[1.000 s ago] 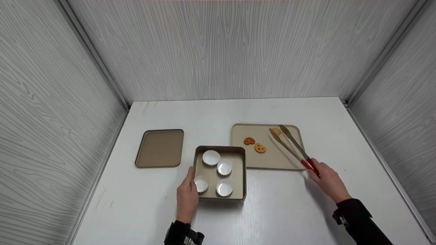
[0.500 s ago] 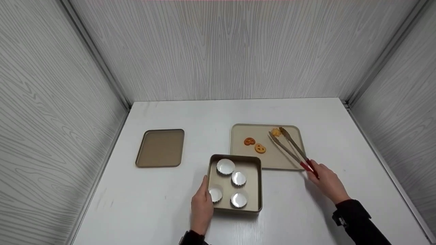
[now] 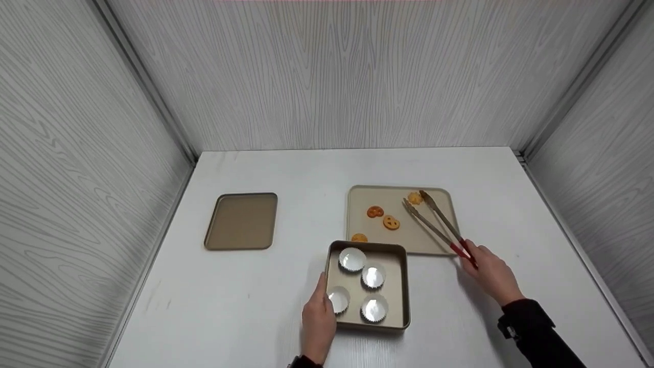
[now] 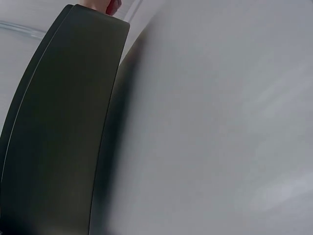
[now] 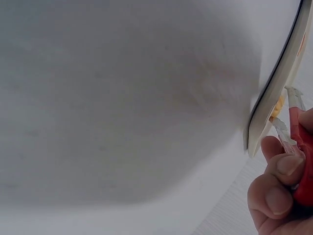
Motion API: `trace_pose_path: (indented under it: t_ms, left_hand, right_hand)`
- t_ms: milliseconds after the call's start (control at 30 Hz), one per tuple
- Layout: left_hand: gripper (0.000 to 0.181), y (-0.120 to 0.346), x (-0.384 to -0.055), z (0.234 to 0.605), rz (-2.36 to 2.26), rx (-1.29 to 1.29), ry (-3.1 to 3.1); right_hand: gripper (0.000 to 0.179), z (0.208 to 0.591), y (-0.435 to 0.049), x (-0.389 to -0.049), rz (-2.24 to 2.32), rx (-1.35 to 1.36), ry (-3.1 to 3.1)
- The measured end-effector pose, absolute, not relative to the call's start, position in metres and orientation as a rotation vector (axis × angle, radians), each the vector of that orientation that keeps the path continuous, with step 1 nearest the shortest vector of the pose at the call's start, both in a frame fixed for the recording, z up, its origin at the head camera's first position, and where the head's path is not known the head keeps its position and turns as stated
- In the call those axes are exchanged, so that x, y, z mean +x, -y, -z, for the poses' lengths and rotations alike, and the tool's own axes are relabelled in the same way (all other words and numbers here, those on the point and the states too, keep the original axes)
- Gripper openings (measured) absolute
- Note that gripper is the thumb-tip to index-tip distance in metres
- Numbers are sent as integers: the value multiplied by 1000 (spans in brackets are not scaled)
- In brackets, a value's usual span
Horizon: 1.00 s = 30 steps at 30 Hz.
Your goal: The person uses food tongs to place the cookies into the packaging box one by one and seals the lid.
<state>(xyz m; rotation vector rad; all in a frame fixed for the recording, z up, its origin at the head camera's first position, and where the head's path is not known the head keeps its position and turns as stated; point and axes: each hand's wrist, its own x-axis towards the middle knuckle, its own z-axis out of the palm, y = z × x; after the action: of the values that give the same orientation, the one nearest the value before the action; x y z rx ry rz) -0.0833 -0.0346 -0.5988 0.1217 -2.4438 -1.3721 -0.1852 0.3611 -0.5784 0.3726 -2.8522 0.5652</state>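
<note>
My left hand [image 3: 319, 324] holds a square metal baking pan [image 3: 397, 291] by its left side; the fingers under or behind it are hidden. Several white fluted baking cups [image 3: 352, 259] sit inside. The left wrist view shows the pan's dark outer wall [image 4: 58, 122]. With my right hand [image 3: 491, 273] I grip red-handled tongs [image 3: 443, 225], their tips spread over a flat baking tray [image 3: 429, 242]. A flower-shaped cookie [image 3: 414, 198] lies between the tips, close to the right one. Fingers curled round the red handle [image 5: 304, 181] show in the right wrist view.
On the tray lie a dark pretzel-shaped cookie [image 3: 375, 211], a lighter holed cookie [image 3: 391, 222] and a round cookie [image 3: 359, 237], partly covered by the pan. A small brown tray [image 3: 241, 222] stands at left on the white table [image 3: 214, 306]. Grey wood-grain panels [image 3: 327, 76] enclose it.
My left hand has moved the pan right and toward me, uncovering the round cookie at the tray's front edge. The tongs' tips have shifted slightly toward me; the right hand has barely moved.
</note>
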Motion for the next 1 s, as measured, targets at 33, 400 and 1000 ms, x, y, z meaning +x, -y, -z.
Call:
trace_pose_path:
  t_ms: [33,400,1000]
  left_hand:
    - [45,34,-83,599,1381,124,2438]
    - [47,28,-78,603,1376,184,2490]
    - [48,24,-78,603,1337,198,2527]
  right_hand:
    - [50,578,-361,-185,-551,375,2848]
    - [45,580,-358,-184,-474,378,2754]
    - [41,579,-356,-188,-359,433,2599]
